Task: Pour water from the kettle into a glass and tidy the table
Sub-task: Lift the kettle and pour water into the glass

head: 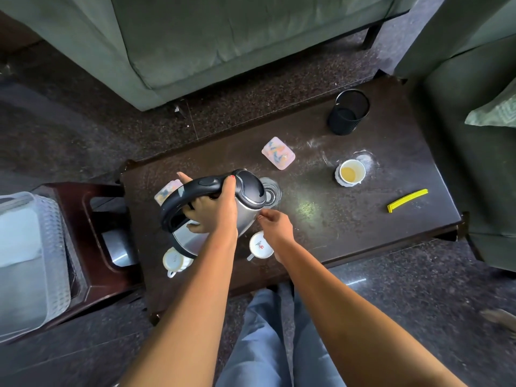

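Note:
A steel kettle [245, 210] with a black lid and handle is tilted over the dark table [377, 219], its spout above a clear glass [272, 192]. My left hand [215, 210] grips the black handle from below, thumb near the lid. My right hand [276, 227] reaches in beside the kettle's body, and its curled fingertips hold the near side of the glass. The kettle hides the glass's left edge. No stream of water can be made out.
On the table are two white cups [259, 245] [176, 261], a cup of yellowish liquid [350, 173], two pink patterned pieces [278, 152] [166, 191], a yellow clip [407, 200] and a black mesh holder [347, 113]. A plastic basket [28, 261] stands left; sofas surround.

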